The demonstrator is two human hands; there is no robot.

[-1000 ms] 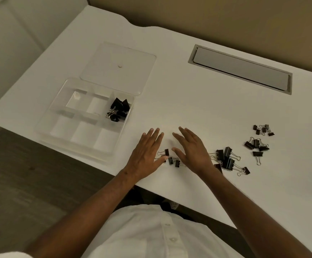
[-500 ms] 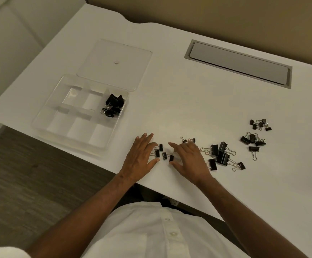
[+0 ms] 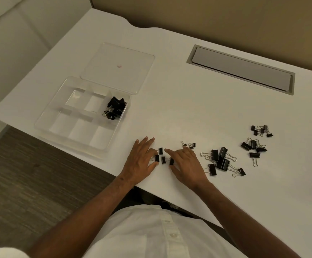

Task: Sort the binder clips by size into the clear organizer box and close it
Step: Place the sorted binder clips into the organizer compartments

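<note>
The desk [image 3: 188, 112] is a smooth, matte white slab with a notched far edge; a grey rectangular cover plate [image 3: 240, 68] is set flush into it near the back wall. The box [image 3: 45, 120] is of clear rigid plastic, square with rounded corners, and is divided into compartments; it is placed close to the near left desk edge. Black large clips [image 3: 115, 108] with wire handles are piled in its far right compartment. The flat clear lid [image 3: 119, 66] is laid just behind the box, overlapping its far rim; a small reddish mark is seen at its centre, too small to read. Both hands are laid palm down with fingers spread near the front edge: the left hand [image 3: 142, 161] and right hand [image 3: 186, 164] flank four small clips [image 3: 163, 159], which are touched by the fingertips, not pinched. A medium pile [image 3: 221, 161] lies just beside the right hand, and two further groups [image 3: 253, 146] lie farther right. Open desk surface is left between the clips and the box.
</note>
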